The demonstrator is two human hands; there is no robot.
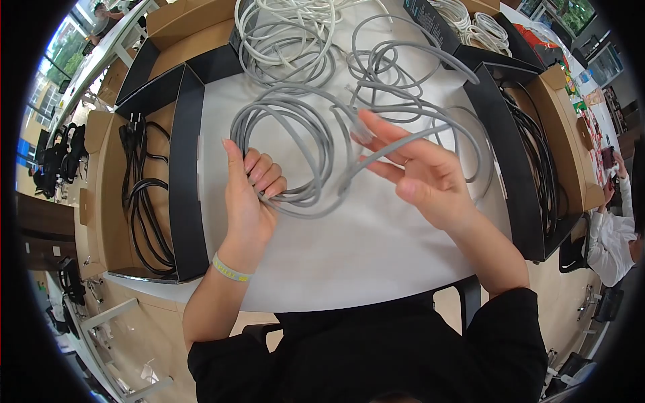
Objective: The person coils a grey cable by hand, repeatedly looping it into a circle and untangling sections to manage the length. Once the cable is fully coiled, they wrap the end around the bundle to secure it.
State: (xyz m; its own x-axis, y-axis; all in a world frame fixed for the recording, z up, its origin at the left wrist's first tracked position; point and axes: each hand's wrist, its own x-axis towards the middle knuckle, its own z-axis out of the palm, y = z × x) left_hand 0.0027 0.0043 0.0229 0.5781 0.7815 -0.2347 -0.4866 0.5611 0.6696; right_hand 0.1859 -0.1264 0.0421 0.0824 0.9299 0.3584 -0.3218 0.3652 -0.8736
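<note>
My left hand [252, 185] is closed around a coil of grey network cable [326, 151], its fingers wrapped over the lower left of the loops and the thumb pointing up. To the right of the coil, my right hand [426, 168] is held with fingers stretched and apart. A grey strand runs across those fingers and seems to lie loosely between them. Near the fingertips is a blurred pale part of the cable, perhaps a plug. Looser grey cable loops [379, 87] spread over the table beyond my right hand.
A tangle of white cables [295, 27] lies at the far side of the white table [309, 269]. Open black boxes flank it: the left box [188, 181] holds black power cords [138, 188], the right box [494, 161] black cables [537, 154]. Another person [611, 235] sits at the right.
</note>
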